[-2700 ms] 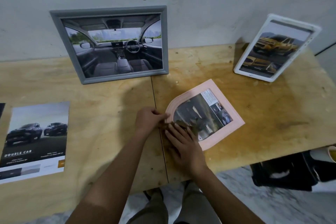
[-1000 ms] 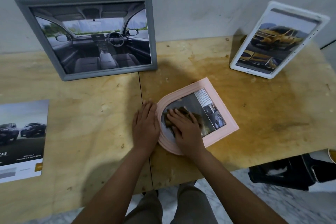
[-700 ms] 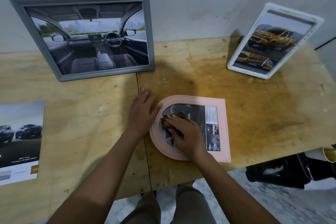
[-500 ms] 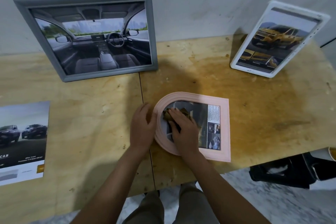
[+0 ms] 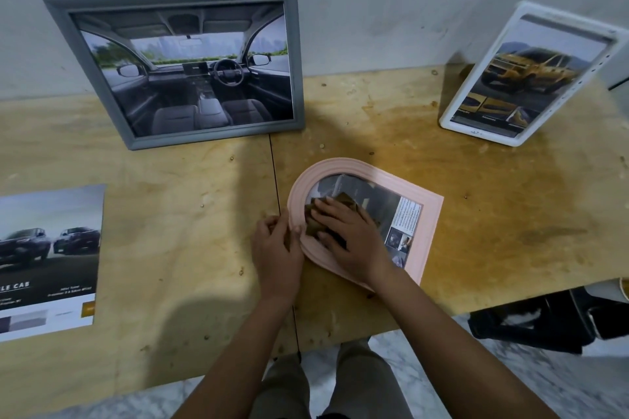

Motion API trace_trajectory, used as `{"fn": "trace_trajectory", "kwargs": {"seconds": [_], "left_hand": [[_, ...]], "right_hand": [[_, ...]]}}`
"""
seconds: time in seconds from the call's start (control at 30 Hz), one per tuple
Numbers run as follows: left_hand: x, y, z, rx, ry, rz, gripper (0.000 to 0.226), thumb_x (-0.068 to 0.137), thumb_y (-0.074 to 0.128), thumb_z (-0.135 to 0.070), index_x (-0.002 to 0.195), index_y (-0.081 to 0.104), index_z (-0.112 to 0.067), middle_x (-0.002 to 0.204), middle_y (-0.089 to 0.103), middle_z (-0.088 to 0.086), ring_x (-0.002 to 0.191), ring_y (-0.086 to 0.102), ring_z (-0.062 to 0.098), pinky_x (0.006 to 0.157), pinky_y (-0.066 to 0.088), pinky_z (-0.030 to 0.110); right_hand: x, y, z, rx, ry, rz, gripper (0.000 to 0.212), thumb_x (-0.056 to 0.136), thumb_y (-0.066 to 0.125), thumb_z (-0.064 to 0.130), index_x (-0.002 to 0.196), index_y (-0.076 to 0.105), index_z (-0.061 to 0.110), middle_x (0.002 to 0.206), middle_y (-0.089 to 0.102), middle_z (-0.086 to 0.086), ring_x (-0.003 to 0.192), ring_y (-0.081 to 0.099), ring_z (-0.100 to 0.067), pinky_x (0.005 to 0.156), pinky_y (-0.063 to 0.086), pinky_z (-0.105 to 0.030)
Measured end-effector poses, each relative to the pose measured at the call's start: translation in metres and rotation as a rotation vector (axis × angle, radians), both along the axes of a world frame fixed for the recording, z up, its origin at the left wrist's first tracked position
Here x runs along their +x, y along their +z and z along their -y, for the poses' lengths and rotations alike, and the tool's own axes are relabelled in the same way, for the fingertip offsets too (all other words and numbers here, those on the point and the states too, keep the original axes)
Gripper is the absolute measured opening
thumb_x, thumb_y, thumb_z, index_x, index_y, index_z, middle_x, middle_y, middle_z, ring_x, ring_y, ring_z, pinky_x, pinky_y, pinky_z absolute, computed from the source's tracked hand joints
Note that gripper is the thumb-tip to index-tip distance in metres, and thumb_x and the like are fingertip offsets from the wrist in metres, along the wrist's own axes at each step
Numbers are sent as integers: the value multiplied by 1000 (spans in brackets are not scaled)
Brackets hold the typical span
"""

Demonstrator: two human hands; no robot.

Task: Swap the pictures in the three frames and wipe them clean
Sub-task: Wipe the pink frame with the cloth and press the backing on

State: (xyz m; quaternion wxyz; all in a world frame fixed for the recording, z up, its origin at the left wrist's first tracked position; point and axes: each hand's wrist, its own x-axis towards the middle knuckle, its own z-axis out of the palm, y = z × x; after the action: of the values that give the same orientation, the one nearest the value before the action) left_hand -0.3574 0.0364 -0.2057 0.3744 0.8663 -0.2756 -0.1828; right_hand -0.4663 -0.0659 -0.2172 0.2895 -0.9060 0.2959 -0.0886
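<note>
Wiping is in hand: right hand (image 5: 350, 235), fingers flat, presses cloth (image 5: 344, 199) on the pink frame (image 5: 430, 214) (flat on the counter (image 5: 503, 214)), left hand (image 5: 275, 245) pinches its 9 o'clock rim; next, I think, sweep toward 3 o'clock.

The pink arch-topped picture frame (image 5: 427, 231) has turned clockwise on the wooden bench (image 5: 493, 248). Its straight end pointed far right before and now points near right. The left hand (image 5: 277, 248) lay flat beside it, and its fingers (image 5: 272, 224) now curl on the arched rim. The right hand (image 5: 350, 235) has moved from the frame's near edge onto the glass, pressing a brown cloth (image 5: 343, 199).
</note>
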Motion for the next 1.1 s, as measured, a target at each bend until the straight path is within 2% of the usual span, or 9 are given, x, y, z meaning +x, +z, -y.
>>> {"fn": "trace_trajectory", "kwargs": {"seconds": [0.07,0.2,0.3,0.43,0.6,0.73,0.87,0.97,1.1], "left_hand": [[4,-2,2,10,-2,16,36,90,58,-12,125,58,-8,107,54,15,99,48,28,82,31,25],[9,-1,3,19,-50,50,36,88,60,-10,124,59,-6,109,55,16,100,49,31,82,33,28],[13,-1,3,29,-74,52,36,88,61,-13,123,60,-7,111,54,14,102,47,29,83,35,29],[15,-1,6,46,-115,73,33,89,58,-13,122,60,-7,111,55,12,103,47,28,82,36,29],[36,6,28,33,-179,39,31,92,53,-14,121,60,-6,111,54,13,106,46,28,81,30,23],[23,18,22,5,9,-61,32,93,52,-19,124,53,-9,112,50,9,105,47,23,84,39,29],[-8,14,-13,-37,62,-199,8,91,54,-18,99,54,-16,95,55,5,91,54,26,75,45,34],[-19,7,-19,9,19,-171,25,94,51,-20,116,60,-14,106,57,6,102,50,24,86,42,34],[-17,13,-6,92,-4,-66,31,96,47,-26,123,61,-16,111,56,7,104,45,24,82,31,26]], "right_hand": [[-9,1,0,20,57,24,41,92,43,42,127,58,27,140,46,14,137,25,3,114,8,-32],[-29,4,3,95,100,92,27,88,55,32,111,67,29,129,53,21,132,35,5,118,8,-33],[-40,6,2,155,67,125,24,80,61,26,101,72,29,121,57,23,126,42,8,116,9,-24],[-46,9,1,160,35,130,24,75,58,27,94,74,26,113,63,20,121,46,9,112,13,-14],[-35,11,-6,112,49,137,24,90,52,27,105,71,24,124,61,13,130,41,1,113,17,-19],[-23,4,-21,30,-80,100,33,93,43,31,116,65,24,132,56,13,135,33,1,115,16,-33],[-7,3,-24,-4,-153,93,39,91,37,28,119,64,21,132,57,6,132,33,-5,112,14,-39],[11,5,-15,10,-232,103,35,92,43,19,120,63,19,133,56,2,134,37,-15,111,10,-38],[24,9,0,105,-245,68,36,94,45,14,128,57,18,140,49,2,139,32,-18,115,12,-43]]}}
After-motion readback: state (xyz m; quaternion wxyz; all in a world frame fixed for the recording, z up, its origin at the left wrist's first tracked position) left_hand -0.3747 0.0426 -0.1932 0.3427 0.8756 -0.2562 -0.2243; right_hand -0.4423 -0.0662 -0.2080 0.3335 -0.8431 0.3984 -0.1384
